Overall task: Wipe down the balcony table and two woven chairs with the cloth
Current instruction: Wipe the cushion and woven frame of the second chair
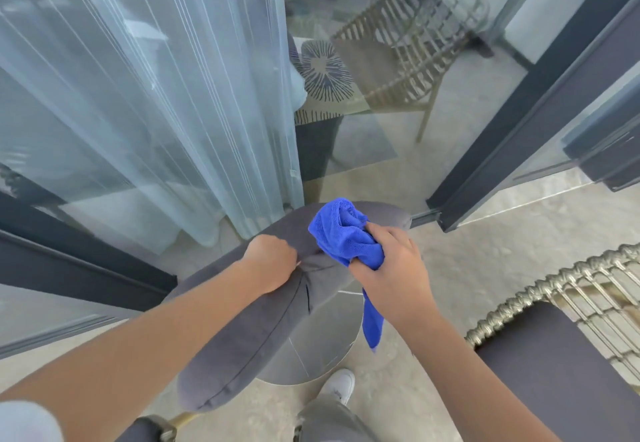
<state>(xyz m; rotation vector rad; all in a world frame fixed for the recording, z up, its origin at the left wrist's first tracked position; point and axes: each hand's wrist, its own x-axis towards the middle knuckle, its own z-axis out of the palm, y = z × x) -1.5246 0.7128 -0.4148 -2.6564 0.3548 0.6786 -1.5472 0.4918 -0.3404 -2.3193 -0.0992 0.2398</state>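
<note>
Cloth, blue microfibre, bunched in right hand, fingers curled round it, one tail hanging down past the wrist. It's pressed on a grey cushion, which left hand grips at the top edge w/ fingers curled in. Round bench sits under the cushion. Woven chair w/ dark seat pad at right. Sheer curtain behind glass door. No readable writing.
</note>
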